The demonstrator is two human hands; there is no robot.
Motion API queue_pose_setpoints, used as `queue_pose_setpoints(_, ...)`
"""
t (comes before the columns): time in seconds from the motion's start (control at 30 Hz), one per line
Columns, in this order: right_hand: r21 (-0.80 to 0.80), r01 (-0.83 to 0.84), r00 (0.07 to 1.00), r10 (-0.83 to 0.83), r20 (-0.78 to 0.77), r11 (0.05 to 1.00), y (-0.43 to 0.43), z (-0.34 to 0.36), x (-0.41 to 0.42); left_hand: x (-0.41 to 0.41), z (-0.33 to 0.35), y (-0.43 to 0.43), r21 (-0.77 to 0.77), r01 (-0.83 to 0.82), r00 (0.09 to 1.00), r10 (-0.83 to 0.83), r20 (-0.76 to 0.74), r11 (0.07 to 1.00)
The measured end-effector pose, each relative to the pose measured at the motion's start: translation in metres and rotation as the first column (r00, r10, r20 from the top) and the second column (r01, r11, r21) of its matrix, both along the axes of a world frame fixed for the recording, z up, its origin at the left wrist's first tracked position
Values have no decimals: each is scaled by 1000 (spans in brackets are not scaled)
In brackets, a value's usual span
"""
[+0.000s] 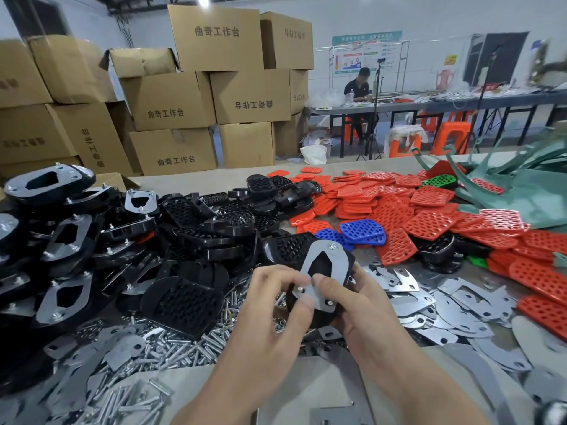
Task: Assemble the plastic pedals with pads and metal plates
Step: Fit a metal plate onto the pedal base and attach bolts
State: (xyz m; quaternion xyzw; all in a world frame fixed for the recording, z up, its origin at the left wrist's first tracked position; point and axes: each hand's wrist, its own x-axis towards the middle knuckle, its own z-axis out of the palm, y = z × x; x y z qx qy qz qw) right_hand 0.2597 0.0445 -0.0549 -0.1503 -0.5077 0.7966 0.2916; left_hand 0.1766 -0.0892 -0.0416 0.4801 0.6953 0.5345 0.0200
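Observation:
I hold a black plastic pedal [349, 266] in front of me, tilted up, with a silver metal plate [334, 273] lying on its back. Bolts poke through the plate's corners. My right hand [359, 305] grips the pedal from below and the right, thumb pressed on the plate. My left hand [276, 297] pinches at the plate's lower left corner, where a small nut sits on a bolt. Loose black pedals [184, 302] lie to the left, red pads [429, 223] to the right, and loose metal plates [429, 305] around my hands.
Finished pedals with plates [64, 240] are stacked at the left. Bolts [184, 345] are heaped near the front. Two blue pads [362, 230] and a green pad [438, 180] lie among the red ones. Cardboard boxes [214, 87] stand behind; a person sits at a far table [399, 105].

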Motion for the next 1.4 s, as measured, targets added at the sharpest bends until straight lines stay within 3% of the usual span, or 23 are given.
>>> queue_pose_setpoints(0.3, 38, 15, 1000, -16, 14, 999, -1, 0, 0, -1, -5, 3, -49, 7, 999, -9, -43, 999)
queue_pose_setpoints(0.43, 42, 50, 999, -50, -2, 998, -3, -1, -1, -1, -5, 3, 5, -170, 985, 169, 46, 985)
queue_pose_setpoints(0.53, 156, 145, 989, -150, 18, 977, -6, 2, -1, -1, -7, 2, -32, -279, 946, 269, -182, 960)
queue_pose_setpoints(0.63, 312, 250, 965, -261, -6, 916, -9, 3, -2, -1, -7, 2, -58, -373, 839, 310, -446, 926)
queue_pose_setpoints(0.7, 376, 286, 956, -288, -51, 882, -12, 5, -3, 0, -5, 2, -77, -407, 799, 314, -513, 910)
queue_pose_setpoints(0.87, 488, 322, 942, -324, -83, 811, -21, 2, -4, 2, -9, 5, -41, -357, 904, 334, -266, 933)
queue_pose_setpoints(1.07, 550, 375, 918, -380, -111, 746, -25, 4, -5, 7, -9, 7, -46, -323, 893, 289, -346, 945)
queue_pose_setpoints(1.23, 555, 383, 913, -392, -108, 739, -24, 1, -5, 2, -11, 8, -22, -305, 952, 305, -8, 952)
queue_pose_setpoints(1.3, 574, 376, 915, -391, -104, 727, -25, 1, -5, 1, -9, 8, -32, -286, 958, 286, 8, 958)
queue_pose_setpoints(1.4, 590, 376, 914, -391, -108, 715, -26, 0, -5, 2, -10, 7, -39, -295, 953, 291, -86, 955)
